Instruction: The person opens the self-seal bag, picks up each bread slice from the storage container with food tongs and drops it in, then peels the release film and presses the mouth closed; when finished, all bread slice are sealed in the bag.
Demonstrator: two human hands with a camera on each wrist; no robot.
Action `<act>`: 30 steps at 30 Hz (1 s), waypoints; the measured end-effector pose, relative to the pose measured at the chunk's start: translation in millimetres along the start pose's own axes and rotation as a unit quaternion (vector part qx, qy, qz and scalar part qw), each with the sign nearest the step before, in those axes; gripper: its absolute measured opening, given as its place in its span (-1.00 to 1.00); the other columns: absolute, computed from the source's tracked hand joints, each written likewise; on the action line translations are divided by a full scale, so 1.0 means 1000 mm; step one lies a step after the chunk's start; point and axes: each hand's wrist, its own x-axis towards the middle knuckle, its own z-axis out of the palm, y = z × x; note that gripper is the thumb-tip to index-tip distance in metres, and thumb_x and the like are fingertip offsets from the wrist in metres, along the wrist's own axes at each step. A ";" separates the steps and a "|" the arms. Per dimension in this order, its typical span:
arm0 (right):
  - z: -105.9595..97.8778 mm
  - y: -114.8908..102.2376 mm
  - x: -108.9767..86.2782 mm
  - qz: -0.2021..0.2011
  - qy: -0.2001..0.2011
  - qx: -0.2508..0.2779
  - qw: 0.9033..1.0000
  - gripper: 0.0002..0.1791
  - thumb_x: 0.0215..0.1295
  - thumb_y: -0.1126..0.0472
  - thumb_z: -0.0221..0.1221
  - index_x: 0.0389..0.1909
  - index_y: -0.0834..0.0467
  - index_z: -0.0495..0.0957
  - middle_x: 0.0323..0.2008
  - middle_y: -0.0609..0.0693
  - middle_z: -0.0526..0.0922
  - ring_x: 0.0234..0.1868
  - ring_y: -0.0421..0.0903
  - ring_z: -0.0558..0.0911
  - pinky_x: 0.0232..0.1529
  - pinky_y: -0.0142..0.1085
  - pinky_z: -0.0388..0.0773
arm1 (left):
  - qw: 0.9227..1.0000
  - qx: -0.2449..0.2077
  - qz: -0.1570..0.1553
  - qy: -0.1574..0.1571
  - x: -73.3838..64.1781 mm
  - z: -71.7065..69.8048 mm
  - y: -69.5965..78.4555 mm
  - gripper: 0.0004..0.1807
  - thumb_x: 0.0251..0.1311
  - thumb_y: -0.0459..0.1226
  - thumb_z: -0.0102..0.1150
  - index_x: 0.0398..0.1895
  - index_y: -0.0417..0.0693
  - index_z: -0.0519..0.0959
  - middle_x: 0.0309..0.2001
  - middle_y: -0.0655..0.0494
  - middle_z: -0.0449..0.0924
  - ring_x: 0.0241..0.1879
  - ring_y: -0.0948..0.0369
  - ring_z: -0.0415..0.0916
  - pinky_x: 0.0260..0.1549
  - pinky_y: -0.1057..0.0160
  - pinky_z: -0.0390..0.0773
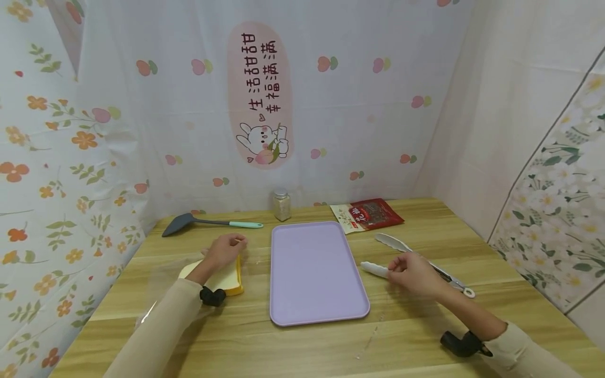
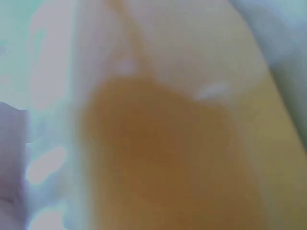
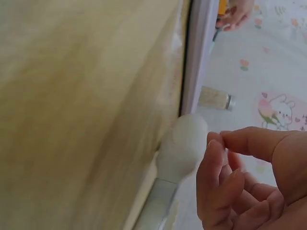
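My left hand hovers over a pale bread slice with a yellow-orange crust, its fingers loosely curled. Clear plastic wrapping spreads around the bread. The left wrist view is a blur of crust and plastic. My right hand is above the near arm of a pair of tongs with pale tips. In the right wrist view, its thumb and finger meet beside a tongs tip, with nothing visible between them. Between my hands lies a light purple tray.
A turner with a mint handle lies at the back left. Behind the tray stands a small glass jar. A red and cream spice packet rests at the back right. Patterned curtains surround the wooden table.
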 end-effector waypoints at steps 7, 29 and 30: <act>0.003 -0.017 0.006 -0.021 0.013 -0.023 0.999 -0.86 0.23 0.26 0.31 -0.28 0.27 0.64 -0.47 -0.05 0.66 -0.47 -0.11 0.55 -0.53 -0.35 0.46 | 0.999 0.020 0.041 -0.019 -0.001 -0.012 0.003 -0.66 0.52 -0.20 -0.10 0.10 -0.16 0.61 0.08 -0.15 0.64 0.16 -0.21 0.47 0.07 -0.65 -0.37; 0.149 -0.161 0.031 0.024 -0.269 0.242 0.932 -0.47 0.23 0.32 0.18 0.25 0.25 0.41 -0.34 0.06 0.77 -0.58 -0.19 0.65 -0.71 -0.44 0.36 | 0.987 -0.013 0.062 -0.151 0.013 -0.041 -0.017 -0.74 0.45 -0.29 -0.01 -0.11 -0.32 0.60 -0.20 -0.06 0.61 -0.28 0.14 0.44 -0.31 0.18 0.47; 0.154 -0.164 0.031 0.030 -0.270 0.250 0.929 -0.46 0.23 0.32 0.18 0.26 0.25 0.40 -0.34 0.07 0.77 -0.59 -0.20 0.65 -0.72 -0.45 0.35 | 0.986 -0.018 0.059 -0.155 0.013 -0.041 -0.016 -0.73 0.45 -0.28 -0.01 -0.11 -0.32 0.60 -0.21 -0.06 0.61 -0.30 0.15 0.42 -0.33 0.19 0.46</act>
